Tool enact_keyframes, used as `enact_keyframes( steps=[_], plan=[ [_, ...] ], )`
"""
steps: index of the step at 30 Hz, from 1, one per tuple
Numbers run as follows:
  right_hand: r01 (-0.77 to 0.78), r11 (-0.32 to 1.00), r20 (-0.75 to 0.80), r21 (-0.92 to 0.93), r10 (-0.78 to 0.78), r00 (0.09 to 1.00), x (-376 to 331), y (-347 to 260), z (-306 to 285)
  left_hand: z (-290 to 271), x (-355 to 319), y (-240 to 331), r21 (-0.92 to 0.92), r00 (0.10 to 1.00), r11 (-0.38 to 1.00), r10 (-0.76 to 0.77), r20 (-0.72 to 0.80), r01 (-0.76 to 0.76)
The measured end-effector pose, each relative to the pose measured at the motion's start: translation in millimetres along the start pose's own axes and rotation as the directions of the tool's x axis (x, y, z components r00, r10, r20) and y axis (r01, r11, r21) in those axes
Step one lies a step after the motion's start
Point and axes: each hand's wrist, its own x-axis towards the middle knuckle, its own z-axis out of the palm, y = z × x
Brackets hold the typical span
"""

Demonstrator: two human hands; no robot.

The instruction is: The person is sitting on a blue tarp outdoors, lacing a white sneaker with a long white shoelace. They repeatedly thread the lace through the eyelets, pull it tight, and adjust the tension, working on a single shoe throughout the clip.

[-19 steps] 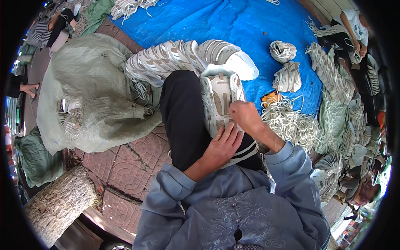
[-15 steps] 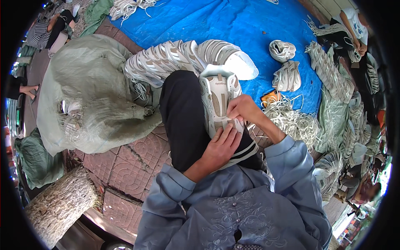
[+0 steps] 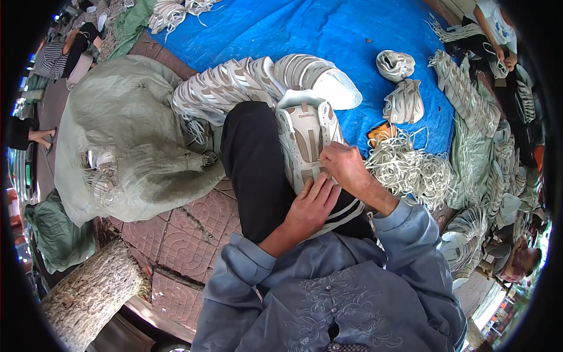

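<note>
A white and beige shoe upper lies over my thigh, its heel opening pointing away from me. My left hand rests on the upper's toe end. Its fingers lie close together and press on the upper; its thumb is hidden. Just beyond those fingertips, my right hand is closed in a pinch over the right side of the lacing area. Whatever sits between thumb and forefinger is too small to make out. To the right of my knee is a tangled heap of white laces.
A long row of nested shoe uppers curves beyond my knee on a blue tarp. Two small bundles of uppers stand at the right, near an orange object. A big pale sack bulges at the left. Another person's hands show far right.
My right hand has turned so its back faces up more, and its fingers have curled in tighter over the upper. My left hand stays on the toe end. The view has shifted slightly.
</note>
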Motion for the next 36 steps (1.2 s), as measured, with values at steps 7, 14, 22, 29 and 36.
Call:
enact_keyframes(
  steps=[7,14,22,29,36],
  plan=[
    [0.012,0.989,-0.031,-0.146,-0.016,0.999,1.7,1.7,9.1,-0.7,3.1,0.5,-0.008,1.000,1.000,-0.010,0.003,0.010],
    [-0.624,0.588,0.510,0.515,0.376,0.774,26.4,12.0,-7.8,1.5,-4.0,0.5,0.001,1.000,1.000,0.006,-0.002,-0.006],
    [-0.049,0.999,0.079,-0.012,0.050,0.996,15.4,9.1,-0.7,2.2,2.1,-0.5,-0.034,1.000,0.999,-0.005,0.028,0.006],
    [0.061,0.955,0.029,-0.290,-0.055,0.998,9.8,-4.9,-0.3,5.1,0.3,0.2,-0.064,0.999,0.998,-0.013,0.031,0.015],
    [0.094,0.934,0.073,-0.345,-0.073,0.995,14.2,-8.6,1.2,3.6,3.3,1.8,-0.101,0.998,0.993,-0.059,-0.019,0.057]
  ],
)
